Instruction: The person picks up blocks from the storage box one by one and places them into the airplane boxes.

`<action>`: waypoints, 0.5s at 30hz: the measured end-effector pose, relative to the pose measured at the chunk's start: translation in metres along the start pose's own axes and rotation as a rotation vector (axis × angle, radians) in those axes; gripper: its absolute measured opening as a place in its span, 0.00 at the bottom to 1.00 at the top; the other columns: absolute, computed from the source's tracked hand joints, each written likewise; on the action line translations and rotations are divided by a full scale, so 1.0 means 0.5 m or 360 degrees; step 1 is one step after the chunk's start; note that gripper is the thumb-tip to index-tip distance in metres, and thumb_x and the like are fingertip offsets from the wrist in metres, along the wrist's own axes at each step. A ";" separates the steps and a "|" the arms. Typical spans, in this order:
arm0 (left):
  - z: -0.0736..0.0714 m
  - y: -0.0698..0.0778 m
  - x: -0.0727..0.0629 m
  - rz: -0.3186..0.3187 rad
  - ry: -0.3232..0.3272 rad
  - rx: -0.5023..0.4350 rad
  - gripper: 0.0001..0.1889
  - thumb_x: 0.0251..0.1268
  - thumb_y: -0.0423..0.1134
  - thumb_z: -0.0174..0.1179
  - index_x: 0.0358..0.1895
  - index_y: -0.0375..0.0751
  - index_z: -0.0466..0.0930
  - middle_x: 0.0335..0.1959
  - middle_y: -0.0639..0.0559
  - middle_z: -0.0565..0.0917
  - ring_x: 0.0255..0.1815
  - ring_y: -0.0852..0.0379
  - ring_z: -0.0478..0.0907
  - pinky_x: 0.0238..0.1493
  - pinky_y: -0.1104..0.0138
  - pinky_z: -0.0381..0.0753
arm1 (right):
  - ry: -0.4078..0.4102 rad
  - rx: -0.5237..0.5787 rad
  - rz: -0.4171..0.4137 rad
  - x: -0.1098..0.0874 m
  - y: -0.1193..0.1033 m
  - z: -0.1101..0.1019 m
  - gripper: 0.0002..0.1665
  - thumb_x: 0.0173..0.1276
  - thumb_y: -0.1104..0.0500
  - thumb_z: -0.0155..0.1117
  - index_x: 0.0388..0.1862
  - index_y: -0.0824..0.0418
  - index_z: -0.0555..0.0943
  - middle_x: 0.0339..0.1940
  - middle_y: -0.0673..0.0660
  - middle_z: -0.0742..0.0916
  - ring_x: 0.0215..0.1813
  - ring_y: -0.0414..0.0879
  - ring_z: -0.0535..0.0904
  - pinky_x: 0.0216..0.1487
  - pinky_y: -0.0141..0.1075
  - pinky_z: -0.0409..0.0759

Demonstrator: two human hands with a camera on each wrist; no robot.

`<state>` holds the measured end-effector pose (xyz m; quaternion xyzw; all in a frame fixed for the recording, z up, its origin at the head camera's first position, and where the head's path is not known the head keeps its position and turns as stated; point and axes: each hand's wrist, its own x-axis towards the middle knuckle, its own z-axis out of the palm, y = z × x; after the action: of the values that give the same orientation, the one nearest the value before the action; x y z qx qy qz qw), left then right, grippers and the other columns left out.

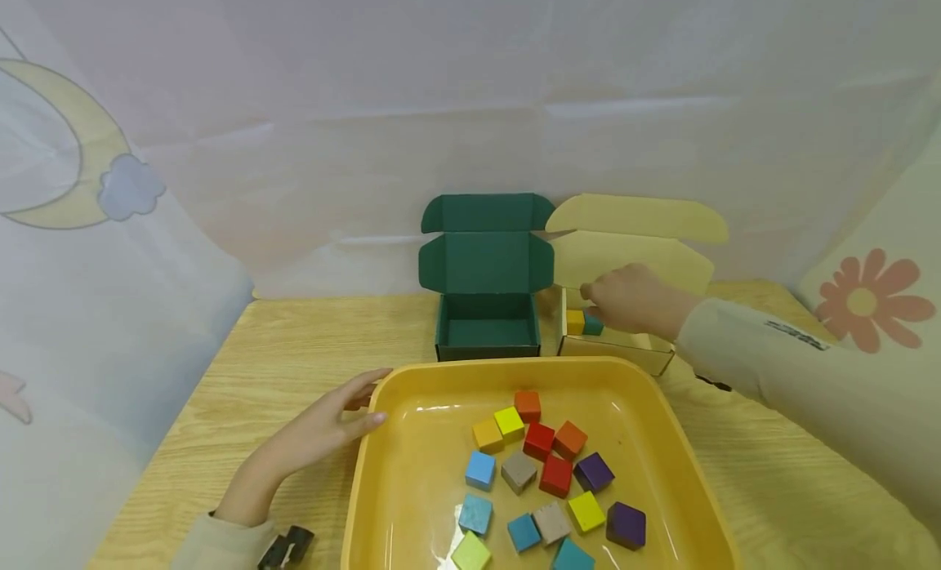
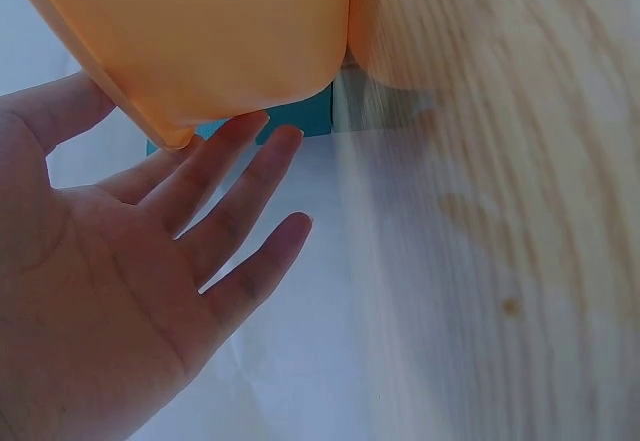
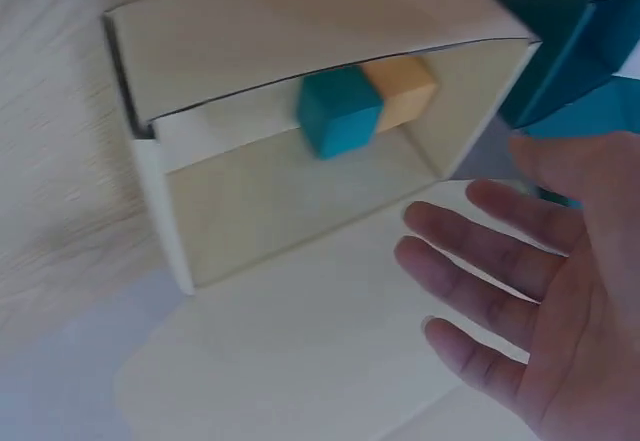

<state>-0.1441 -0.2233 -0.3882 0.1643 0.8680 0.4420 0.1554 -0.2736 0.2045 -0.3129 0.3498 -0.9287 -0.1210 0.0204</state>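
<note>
My right hand [image 1: 634,299] hovers above the open yellow box [image 1: 616,356], holding nothing, its fingers apart in the right wrist view. Inside that box sit a teal cube [image 3: 340,111] and an orange-yellow cube [image 3: 402,89], side by side against the front wall. My left hand [image 1: 323,431] is at the left rim of the yellow tray [image 1: 360,480], thumb at the rim and the other fingers spread along the outside. In the tray lie several coloured cubes, among them a red cube [image 1: 555,475], a purple cube [image 1: 626,526] and a light blue cube [image 1: 481,470].
A dark green box [image 1: 488,351] with its lid raised stands left of the yellow box, just behind the tray. Both boxes are on the wooden table [image 1: 294,341]. A pale printed cloth [image 1: 353,145] hangs behind and at both sides.
</note>
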 end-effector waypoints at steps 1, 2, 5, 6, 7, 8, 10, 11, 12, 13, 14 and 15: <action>0.000 0.000 0.000 -0.0002 0.0001 0.0003 0.33 0.74 0.48 0.57 0.77 0.47 0.57 0.72 0.43 0.67 0.69 0.37 0.65 0.64 0.38 0.65 | 0.0028 -0.0003 0.0003 -0.004 -0.006 -0.006 0.10 0.65 0.55 0.70 0.33 0.61 0.82 0.15 0.49 0.76 0.19 0.43 0.73 0.23 0.40 0.78; 0.000 0.000 0.000 -0.0004 0.0001 0.0003 0.33 0.74 0.48 0.57 0.77 0.47 0.57 0.72 0.43 0.67 0.69 0.37 0.65 0.64 0.38 0.65 | 0.0046 0.0004 0.0012 -0.006 -0.013 -0.013 0.10 0.65 0.55 0.70 0.33 0.61 0.81 0.14 0.49 0.74 0.18 0.42 0.72 0.22 0.40 0.77; -0.001 0.000 0.001 -0.0010 0.0004 0.0012 0.33 0.74 0.48 0.57 0.77 0.47 0.57 0.72 0.42 0.66 0.69 0.36 0.65 0.64 0.38 0.64 | 0.0104 0.0006 0.0009 -0.015 -0.036 -0.031 0.11 0.65 0.54 0.71 0.34 0.61 0.82 0.15 0.49 0.76 0.19 0.42 0.73 0.22 0.39 0.77; -0.001 0.001 0.001 -0.0012 0.0004 0.0012 0.33 0.74 0.48 0.57 0.77 0.47 0.57 0.72 0.42 0.66 0.69 0.36 0.65 0.64 0.38 0.64 | 0.0116 0.0007 0.0009 -0.018 -0.044 -0.038 0.11 0.65 0.54 0.72 0.35 0.61 0.82 0.16 0.49 0.77 0.19 0.42 0.74 0.23 0.39 0.77; -0.001 0.001 0.001 -0.0013 0.0004 0.0011 0.33 0.74 0.48 0.57 0.77 0.47 0.57 0.72 0.42 0.66 0.69 0.36 0.65 0.64 0.38 0.64 | 0.0126 0.0013 0.0002 -0.020 -0.053 -0.043 0.12 0.64 0.54 0.72 0.36 0.61 0.83 0.17 0.49 0.78 0.20 0.43 0.75 0.23 0.39 0.78; -0.002 0.002 0.002 -0.0013 0.0002 0.0009 0.33 0.74 0.48 0.57 0.77 0.47 0.57 0.72 0.42 0.66 0.69 0.36 0.65 0.64 0.38 0.64 | 0.0135 0.0018 -0.0009 -0.022 -0.061 -0.046 0.12 0.64 0.53 0.72 0.37 0.61 0.83 0.18 0.49 0.80 0.21 0.43 0.76 0.24 0.39 0.79; -0.002 0.003 0.002 -0.0014 -0.0001 0.0006 0.33 0.74 0.47 0.57 0.77 0.46 0.57 0.72 0.43 0.67 0.69 0.37 0.65 0.64 0.38 0.65 | 0.0142 0.0018 -0.0027 -0.026 -0.077 -0.051 0.13 0.64 0.52 0.72 0.39 0.61 0.84 0.20 0.50 0.82 0.22 0.44 0.77 0.27 0.40 0.80; -0.002 0.004 0.003 -0.0015 -0.0002 0.0002 0.33 0.74 0.47 0.57 0.77 0.46 0.57 0.72 0.43 0.67 0.69 0.37 0.65 0.64 0.38 0.65 | 0.0141 0.0017 -0.0036 -0.028 -0.085 -0.053 0.13 0.64 0.52 0.73 0.39 0.61 0.84 0.21 0.51 0.83 0.23 0.45 0.78 0.29 0.41 0.81; -0.002 0.004 0.003 -0.0017 -0.0005 -0.0002 0.33 0.74 0.47 0.57 0.77 0.46 0.57 0.72 0.43 0.67 0.69 0.37 0.65 0.64 0.38 0.65 | 0.0145 0.0009 -0.0049 -0.030 -0.092 -0.052 0.14 0.63 0.52 0.73 0.39 0.60 0.84 0.22 0.51 0.83 0.23 0.45 0.78 0.30 0.41 0.82; -0.002 0.004 0.003 -0.0019 -0.0006 -0.0002 0.33 0.74 0.46 0.57 0.77 0.46 0.57 0.72 0.43 0.67 0.69 0.37 0.65 0.64 0.38 0.65 | 0.0144 -0.0001 -0.0062 -0.032 -0.099 -0.052 0.14 0.63 0.51 0.73 0.40 0.60 0.84 0.22 0.51 0.83 0.24 0.46 0.79 0.31 0.42 0.82; -0.002 0.004 0.003 -0.0019 -0.0007 -0.0003 0.33 0.74 0.47 0.57 0.77 0.46 0.57 0.72 0.43 0.67 0.69 0.37 0.65 0.64 0.38 0.65 | 0.0138 -0.0007 -0.0075 -0.033 -0.105 -0.051 0.14 0.64 0.51 0.72 0.40 0.60 0.84 0.22 0.51 0.84 0.24 0.46 0.79 0.32 0.42 0.82; -0.001 0.004 0.003 -0.0017 -0.0008 -0.0003 0.33 0.74 0.47 0.57 0.77 0.46 0.57 0.72 0.43 0.67 0.69 0.37 0.65 0.64 0.39 0.65 | 0.0135 -0.0016 -0.0089 -0.034 -0.111 -0.050 0.14 0.64 0.50 0.72 0.40 0.60 0.84 0.23 0.52 0.84 0.25 0.47 0.79 0.33 0.43 0.83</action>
<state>-0.1453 -0.2223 -0.3865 0.1605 0.8682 0.4415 0.1601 -0.2218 0.1703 -0.3013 0.3802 -0.9163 -0.1112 0.0581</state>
